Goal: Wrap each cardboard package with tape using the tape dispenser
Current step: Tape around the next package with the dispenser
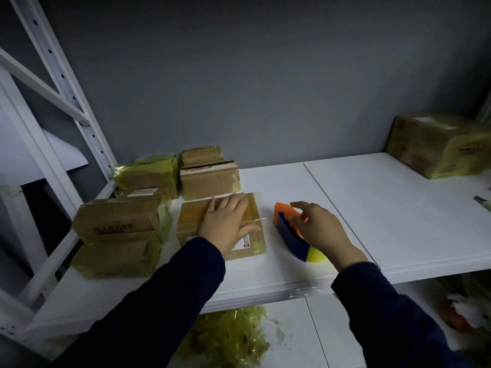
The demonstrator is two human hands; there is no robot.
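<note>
Cardboard package (223, 229) lies on the white shelf (372, 208), left hand (228, 224) pressed flat and open upon it; right hand (321, 229) grips the tape dispenser (289, 237) just beside it.

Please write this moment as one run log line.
left hand: flat on brown cardboard package | right hand: on orange-blue tape dispenser | white shelf
</note>
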